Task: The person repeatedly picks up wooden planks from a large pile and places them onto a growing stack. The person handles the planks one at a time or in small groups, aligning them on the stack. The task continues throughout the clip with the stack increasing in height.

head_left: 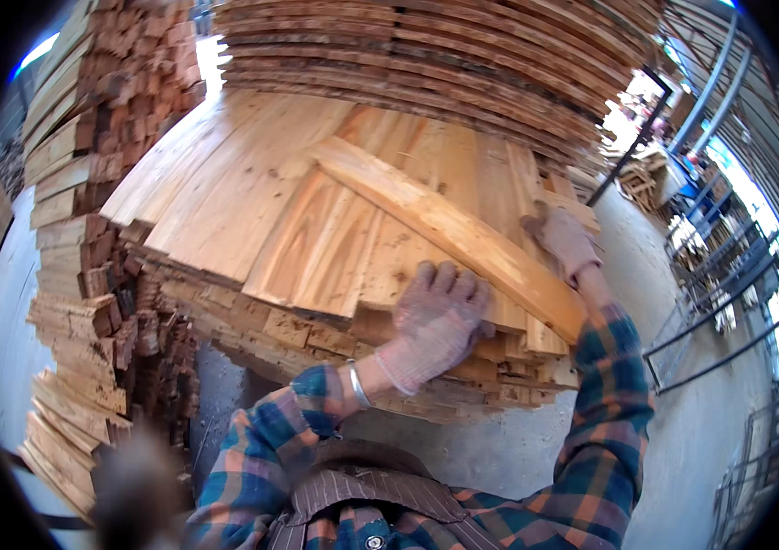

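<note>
A loose wooden plank (pixel 453 225) lies diagonally across a stack of pale boards (pixel 224 192), its near right end beside my right forearm. My left hand (pixel 440 321), in a thin light work glove, rests at the near edge of the stack, just below the plank. Its fingers lie forward on the wood, slightly bent and apart, holding nothing that shows. On the plank's far side, my right hand (pixel 568 240), gloved too, is at the right edge of the stack, touching or close to the board ends. Blur hides how its fingers are set.
A tall stack of layered boards (pixel 426 55) rises behind the work pile. Another uneven timber pile (pixel 77 275) stands at the left. Grey concrete floor (pixel 683 403) runs along the right, with dark metal frames (pixel 729 321) standing on it. Something dark and blurred (pixel 137 486) is at lower left.
</note>
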Tool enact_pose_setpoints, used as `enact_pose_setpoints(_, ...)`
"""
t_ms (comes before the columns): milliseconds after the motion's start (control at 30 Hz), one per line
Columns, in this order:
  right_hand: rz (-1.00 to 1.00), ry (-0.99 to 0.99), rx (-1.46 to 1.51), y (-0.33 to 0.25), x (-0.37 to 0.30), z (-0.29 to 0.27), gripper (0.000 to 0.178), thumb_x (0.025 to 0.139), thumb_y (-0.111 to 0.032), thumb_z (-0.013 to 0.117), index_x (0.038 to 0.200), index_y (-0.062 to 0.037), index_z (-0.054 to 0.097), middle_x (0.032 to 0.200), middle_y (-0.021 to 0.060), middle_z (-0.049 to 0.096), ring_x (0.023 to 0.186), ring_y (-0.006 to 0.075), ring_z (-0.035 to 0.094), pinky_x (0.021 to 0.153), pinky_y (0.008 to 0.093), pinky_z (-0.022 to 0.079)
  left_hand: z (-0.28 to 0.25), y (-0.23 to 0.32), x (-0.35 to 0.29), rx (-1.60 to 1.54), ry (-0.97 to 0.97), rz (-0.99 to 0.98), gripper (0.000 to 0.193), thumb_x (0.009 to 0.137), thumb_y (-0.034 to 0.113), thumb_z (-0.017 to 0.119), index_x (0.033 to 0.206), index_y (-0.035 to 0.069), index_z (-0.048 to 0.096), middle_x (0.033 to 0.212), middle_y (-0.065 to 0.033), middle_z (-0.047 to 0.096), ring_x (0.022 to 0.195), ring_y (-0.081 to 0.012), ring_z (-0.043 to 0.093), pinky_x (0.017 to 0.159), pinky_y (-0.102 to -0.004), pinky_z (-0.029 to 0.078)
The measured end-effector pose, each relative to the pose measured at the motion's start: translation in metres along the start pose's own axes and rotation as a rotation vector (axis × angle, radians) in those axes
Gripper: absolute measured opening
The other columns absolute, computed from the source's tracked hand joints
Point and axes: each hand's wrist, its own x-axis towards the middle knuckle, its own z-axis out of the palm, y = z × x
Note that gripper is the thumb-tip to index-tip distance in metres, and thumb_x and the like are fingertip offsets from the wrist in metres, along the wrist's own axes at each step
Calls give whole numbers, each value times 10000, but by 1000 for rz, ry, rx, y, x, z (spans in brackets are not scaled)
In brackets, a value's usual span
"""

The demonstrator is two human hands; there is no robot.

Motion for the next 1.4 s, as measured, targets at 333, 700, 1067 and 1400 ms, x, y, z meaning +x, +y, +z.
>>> enact_pose_setpoints(333, -331, -52, 515, -45, -63, -7, 624, 812, -233, 702, 1379, -43, 523, 1125, 188, 607, 1059, 319, 575, 924, 388, 463, -6, -13, -46, -460, 241, 240, 355, 846, 353, 613, 1097, 101, 618, 1155, -113, 600, 1128, -300, 552, 963, -447, 443)
enact_pose_setpoints(700, -415, 6, 411, -145, -95, -37, 641, 680, -171, 791, 1271, 6, 616, 1177, 238, 599, 1020, 324, 612, 885, 365, 495, -128, -129, -301, -713, 189, -842, 269, 894, 243, 691, 1099, 70, 710, 1061, -125, 707, 931, -234, 698, 806, -324, 550)
enact_pose_setpoints(1067, -764, -55, 147, -451, -47, 19, 628, 791, -394, 748, 1293, -43, 608, 1250, 195, 596, 1167, 339, 542, 974, 411, 453, -155, -182, -408, -908, 470, -1556, 273, 930, 175, 640, 1127, -8, 691, 954, -15, 705, 865, -64, 605, 786, -215, 494)
enact_pose_setpoints(1400, -1003, 303, -103, -446, -88, 24, 550, 830, -189, 686, 1334, -9, 557, 1342, 208, 527, 1260, 315, 485, 1014, 399, 432, -194, -209, -608, 187, 1204, -1701, 728, 818, 414, 725, 1381, 26, 475, 1291, -216, 573, 1144, -304, 584, 946, -373, 477)
